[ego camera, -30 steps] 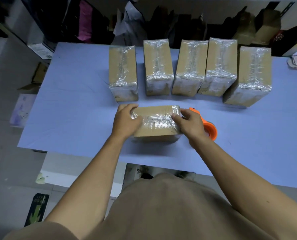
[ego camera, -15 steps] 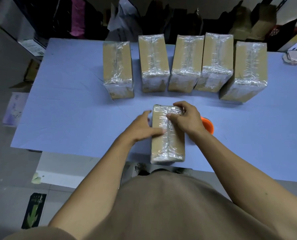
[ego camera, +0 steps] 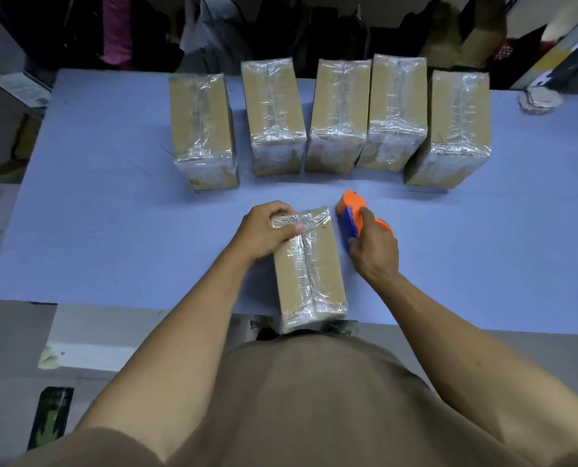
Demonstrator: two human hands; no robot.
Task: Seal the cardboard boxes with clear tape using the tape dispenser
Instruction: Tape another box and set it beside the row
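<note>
The cardboard box (ego camera: 309,264) lies lengthwise at the table's (ego camera: 112,214) near edge, its seam taped. The left hand (ego camera: 264,229) grips its far end; the right hand (ego camera: 373,252) holds the tape dispenser (ego camera: 351,215) just beside it. Best to pin the box firmly and draw tape squarely across that far end

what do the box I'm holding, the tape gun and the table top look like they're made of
Box: brown cardboard, matte, wrapped along its seam and ends in glossy clear tape that wrinkles and glints.
Tape dispenser: looks like moulded plastic, smooth orange and blue.
Table top: a matte lavender-blue sheet with faint creases; whether paper, cloth or plastic cannot be told.
</note>
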